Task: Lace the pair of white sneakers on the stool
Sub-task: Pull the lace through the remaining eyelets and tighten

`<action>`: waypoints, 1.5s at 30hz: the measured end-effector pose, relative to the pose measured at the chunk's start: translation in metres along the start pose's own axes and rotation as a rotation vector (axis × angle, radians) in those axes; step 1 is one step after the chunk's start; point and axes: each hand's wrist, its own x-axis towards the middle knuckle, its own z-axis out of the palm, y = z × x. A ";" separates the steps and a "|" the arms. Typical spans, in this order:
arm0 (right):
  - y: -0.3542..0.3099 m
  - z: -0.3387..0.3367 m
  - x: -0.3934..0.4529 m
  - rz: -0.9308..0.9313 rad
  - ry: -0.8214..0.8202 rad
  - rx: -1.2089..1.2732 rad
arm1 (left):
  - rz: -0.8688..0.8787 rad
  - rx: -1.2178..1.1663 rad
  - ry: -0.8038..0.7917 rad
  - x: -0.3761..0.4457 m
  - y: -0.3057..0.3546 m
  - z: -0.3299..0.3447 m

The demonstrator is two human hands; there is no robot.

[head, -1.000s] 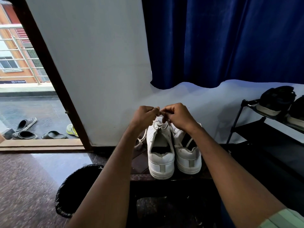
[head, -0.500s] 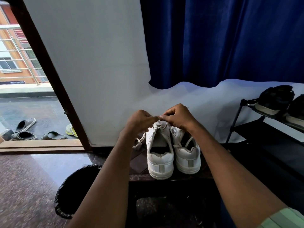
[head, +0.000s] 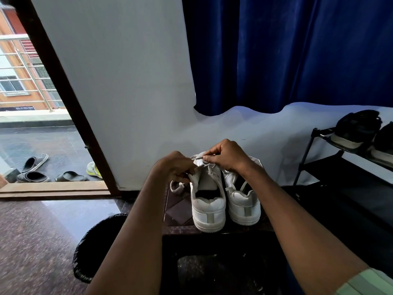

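- The right hand (head: 226, 155) pinches a white lace (head: 197, 157) between thumb and curled fingers, over the front of the left sneaker (head: 207, 195). I judge the grip serves to draw the lace across the eyelets.
- The left hand (head: 177, 167) grips the sneaker's left upper edge, fingers curled round it. That probably steadies the shoe and holds the throat wide while the other hand works the lace.
- The left sneaker stands on the stool (head: 176, 211), heel toward the camera, so the open throat faces up under both hands.
- The right sneaker (head: 243, 202) sits touching it on the right, heel also near. A lace crosses its dark opening; how far it is threaded I cannot tell.
- A loose loop of lace (head: 176, 186) lies on the stool just left of the left sneaker, slack for later eyelets, I judge.
- The pair sits at the stool's near right part, close to the white wall.
- A black bin (head: 93, 248) stands on the floor, near left.
- A shoe rack (head: 319, 158) with dark shoes (head: 357, 128) is at far right.
- Sandals (head: 34, 169) lie beyond the doorway, far left.
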 end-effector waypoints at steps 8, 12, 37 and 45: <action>-0.003 0.003 -0.001 0.046 0.050 -0.097 | -0.030 -0.013 0.011 0.002 -0.002 0.000; -0.006 0.001 -0.001 0.018 0.019 -0.102 | -0.033 -0.017 0.013 0.002 -0.003 0.000; -0.016 0.000 -0.007 0.056 -0.019 -0.113 | -0.064 -0.012 -0.022 -0.007 -0.002 -0.003; -0.021 0.002 -0.009 0.038 -0.018 -0.183 | -0.052 0.000 -0.040 -0.004 -0.003 -0.003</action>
